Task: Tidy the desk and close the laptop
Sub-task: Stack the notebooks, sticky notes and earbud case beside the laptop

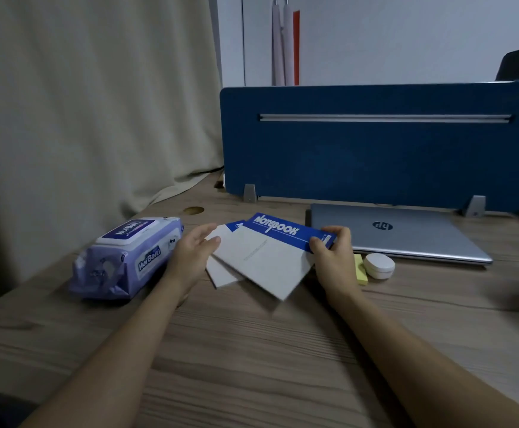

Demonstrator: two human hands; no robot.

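- right hand (332, 251) pinches the top notebook (270, 257) by its blue edge
- left hand (194, 251) is spread, fingertips touching the lower notebook (221, 274)
- closed laptop (397, 233) sits just beyond the right hand

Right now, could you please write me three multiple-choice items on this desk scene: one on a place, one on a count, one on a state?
1. Where does the pack of wet wipes lie?
A. On the laptop
B. Left of the notebooks
C. Behind the blue divider

2. How many notebooks show?
A. Two
B. Four
C. Six

3. What state is the laptop in?
A. Open, screen lit
B. Half open
C. Closed

Answers:
1. B: the purple pack sits on the desk beside the left hand.
2. A: the top notebook, held at its blue edge by the right hand, overlaps a lower notebook.
3. C: its silver lid lies flat, logo up.
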